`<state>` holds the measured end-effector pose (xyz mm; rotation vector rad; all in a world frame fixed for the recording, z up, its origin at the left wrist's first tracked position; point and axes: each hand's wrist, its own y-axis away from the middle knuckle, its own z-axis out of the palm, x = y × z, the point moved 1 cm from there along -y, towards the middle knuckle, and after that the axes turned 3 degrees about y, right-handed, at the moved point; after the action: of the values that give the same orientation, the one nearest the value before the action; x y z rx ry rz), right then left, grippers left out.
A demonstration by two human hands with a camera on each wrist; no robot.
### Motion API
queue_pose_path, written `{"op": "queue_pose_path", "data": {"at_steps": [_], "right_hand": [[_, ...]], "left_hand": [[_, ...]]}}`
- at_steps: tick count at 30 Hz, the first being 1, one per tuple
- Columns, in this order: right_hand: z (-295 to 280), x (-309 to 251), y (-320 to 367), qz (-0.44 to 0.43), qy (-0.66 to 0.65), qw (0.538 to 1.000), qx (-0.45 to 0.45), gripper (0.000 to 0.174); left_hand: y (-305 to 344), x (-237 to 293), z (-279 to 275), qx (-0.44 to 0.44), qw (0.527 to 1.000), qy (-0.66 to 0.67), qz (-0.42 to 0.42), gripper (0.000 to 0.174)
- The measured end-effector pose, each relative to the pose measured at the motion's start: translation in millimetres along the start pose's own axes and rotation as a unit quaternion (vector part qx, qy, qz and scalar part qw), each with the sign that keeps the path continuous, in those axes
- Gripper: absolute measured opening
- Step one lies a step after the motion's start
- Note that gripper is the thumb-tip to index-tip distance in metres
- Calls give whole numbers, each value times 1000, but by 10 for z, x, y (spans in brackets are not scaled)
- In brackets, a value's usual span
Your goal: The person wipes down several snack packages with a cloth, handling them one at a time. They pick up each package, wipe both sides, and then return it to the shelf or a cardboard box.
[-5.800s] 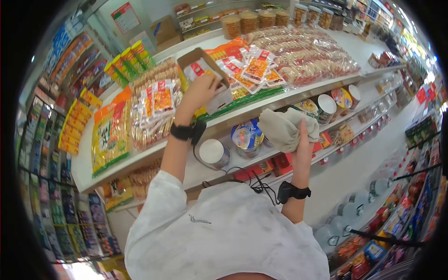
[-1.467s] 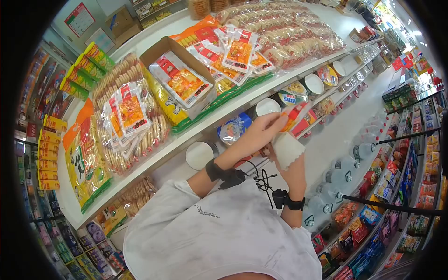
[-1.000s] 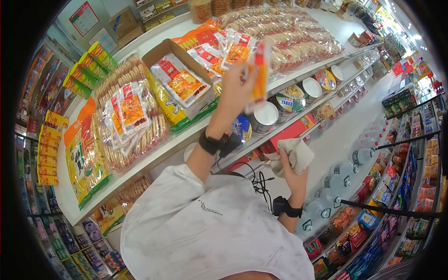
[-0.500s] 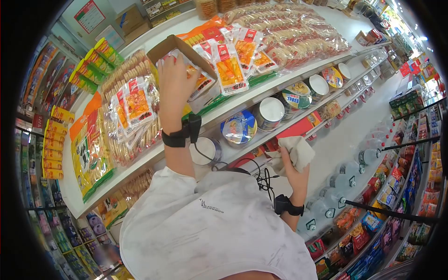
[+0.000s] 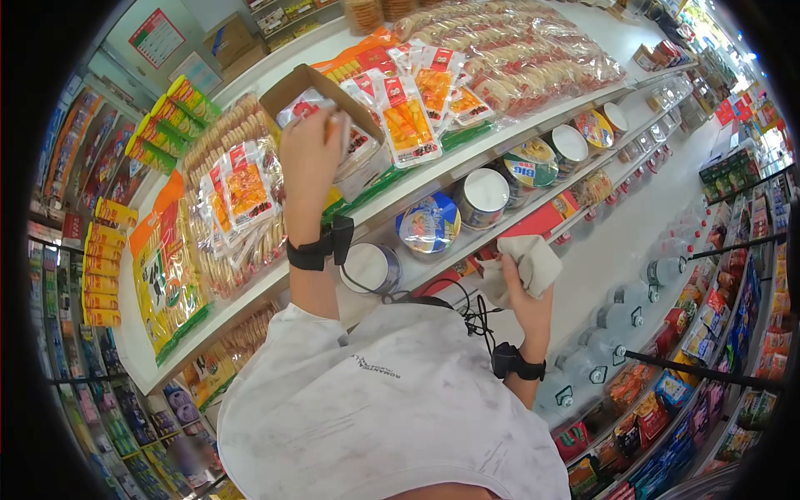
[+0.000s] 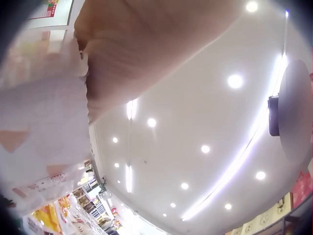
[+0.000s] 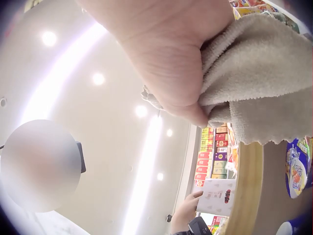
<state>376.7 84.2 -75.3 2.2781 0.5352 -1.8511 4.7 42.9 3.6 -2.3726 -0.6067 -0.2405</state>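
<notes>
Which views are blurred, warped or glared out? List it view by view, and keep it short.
Head: the fisheye bends the shelves, a black rim runs all round, and the aisle at top right is washed bright. Left wrist: the left hand and its packet sit too close and look soft; the ceiling lamps are blown out. Right wrist: the right hand and cloth are fairly sharp; the lamps streak.
</notes>
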Motion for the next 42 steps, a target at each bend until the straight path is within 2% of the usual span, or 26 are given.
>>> {"op": "queue_pose_path", "data": {"at_steps": [1,3,5,6,8,10,12,13,15,16,19,22,25,26,27,28,29,30,31,32,33,36,39,42], "right_hand": [[-11,11,0,0,-2,1000,3,27],[-24,67,-16,28,-55,998,13,33],[-27,133,-52,85,-154,984,27,40],[-25,82,-86,102,-246,964,14,43],[39,-192,-186,132,-418,899,-2,49],[86,-267,-216,115,-475,872,-39,54],[154,-447,-196,44,-566,819,-82,53],[117,-432,-169,49,-498,863,-70,52],[91,-396,-143,62,-360,930,-51,51],[122,-514,-174,66,-352,934,-6,40],[91,-363,-220,-3,-287,957,46,38],[-4,-342,-184,-9,-183,982,50,44],[57,-302,-96,-32,-48,998,9,42],[47,-250,-109,-25,-19,999,-43,43],[58,-251,-111,-109,51,992,-30,45],[117,-333,-84,-32,-98,994,19,29],[45,-310,-94,-43,-47,998,-2,34],[-24,-337,-125,-53,-14,998,-14,43],[-77,-501,-161,-132,17,991,15,40],[-93,-517,-169,-154,34,987,20,38],[-79,-524,-175,-175,47,983,24,37],[62,-570,-209,-164,2,984,67,34],[90,-624,-222,-132,-23,989,70,30],[119,-550,-240,-60,-105,993,10,28]], "left_hand": [[-5,99,-66,45,992,103,-64,40],[29,490,-307,129,925,304,-189,36],[107,812,-381,188,898,385,-101,42],[176,938,-389,215,877,425,-58,45],[353,1169,-354,154,931,318,91,55],[547,1498,-206,-23,909,391,142,56],[767,1803,19,-125,917,307,223,56],[843,1895,127,-169,914,256,266,55],[841,1827,278,-246,851,429,173,60],[829,1772,354,-284,806,505,124,62],[848,1700,537,-143,859,491,4,61],[789,1766,479,-236,679,678,-156,61],[781,1734,520,-209,537,794,-196,67],[811,1730,540,-134,596,771,-181,68],[795,1736,536,-119,600,764,-205,68],[778,1718,542,-106,600,760,-227,67],[796,1675,671,-96,577,772,-249,59],[793,1655,681,-155,546,786,-246,51],[809,1671,708,-207,519,791,-251,49],[834,1688,736,-260,495,788,-256,47],[858,1702,766,-290,445,801,-278,48],[926,1673,910,-358,292,819,-341,49],[771,1813,576,-383,190,847,-317,46],[691,1724,566,-266,328,873,-245,44]]}}
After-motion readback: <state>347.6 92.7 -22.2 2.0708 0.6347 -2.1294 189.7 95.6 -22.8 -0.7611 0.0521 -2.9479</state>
